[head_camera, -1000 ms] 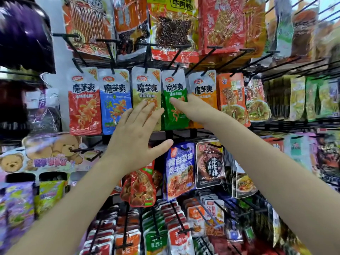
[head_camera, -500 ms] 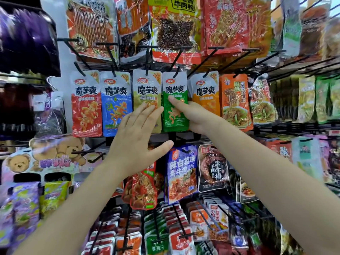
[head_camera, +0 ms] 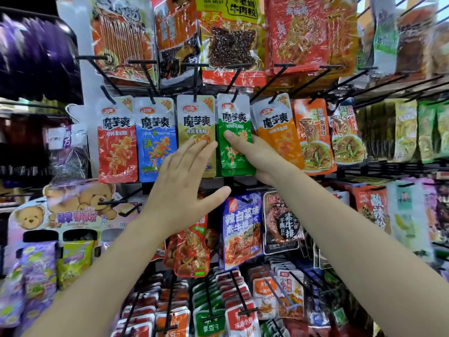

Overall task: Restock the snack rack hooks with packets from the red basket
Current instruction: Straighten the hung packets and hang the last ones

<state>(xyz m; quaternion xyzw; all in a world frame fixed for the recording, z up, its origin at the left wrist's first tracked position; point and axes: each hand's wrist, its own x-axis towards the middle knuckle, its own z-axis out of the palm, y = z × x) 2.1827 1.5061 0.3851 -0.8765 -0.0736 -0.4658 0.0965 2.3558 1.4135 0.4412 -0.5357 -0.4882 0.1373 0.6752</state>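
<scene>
A row of small konjac snack packets hangs on black rack hooks (head_camera: 194, 76): red (head_camera: 116, 147), blue (head_camera: 155, 142), gold (head_camera: 195, 125), green (head_camera: 234, 122) and orange (head_camera: 277, 127). My left hand (head_camera: 181, 188) is open, fingers spread, with the fingertips resting on the lower part of the gold packet. My right hand (head_camera: 257, 156) holds the green packet's right edge: the thumb lies across its front and the fingers are hidden behind it. The red basket is out of view.
Larger packets (head_camera: 230, 42) hang on the row above, and more hooks below carry a blue pouch (head_camera: 240, 229), a black pouch (head_camera: 281, 222) and rows of small packets (head_camera: 213, 312). A bear-printed display box (head_camera: 68, 210) stands at the left.
My left hand has slid up and right, from below the gold packet onto its lower part. My right hand stays on the green packet. The view has drifted slightly.
</scene>
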